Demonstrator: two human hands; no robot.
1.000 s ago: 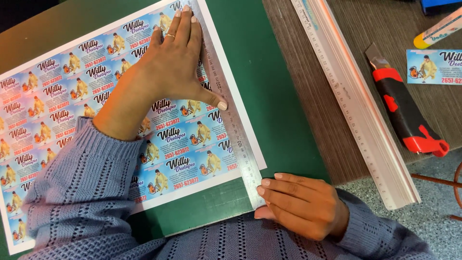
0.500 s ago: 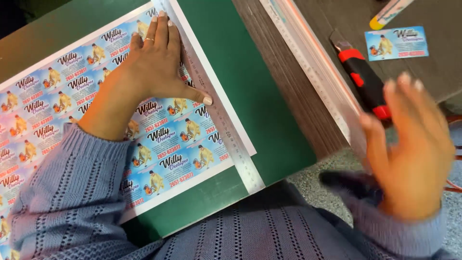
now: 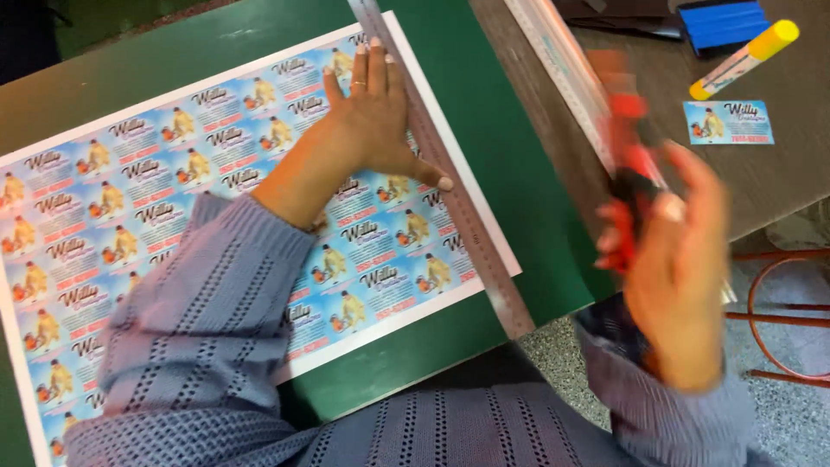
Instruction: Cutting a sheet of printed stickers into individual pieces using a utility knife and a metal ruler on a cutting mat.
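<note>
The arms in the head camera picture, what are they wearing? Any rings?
Both arms wear a blue-grey knitted jumper with rows of small holes in the pattern and ribbed cuffs. The left sleeve is pushed back a little from the wrist. The left hand is bare, with a thin ring on one finger and pale nails. The right hand is bare too, but blurred, so any ring there cannot be told.

- Small print-finishing workshop.
- Green cutting mat [image 3: 519, 164] on a wooden table [image 3: 778, 182].
- Printed sheet of repeated cards [image 3: 173, 199] under a steel ruler [image 3: 458, 199].
- One cut card [image 3: 728, 122] beside a glue stick [image 3: 743, 59].
</note>
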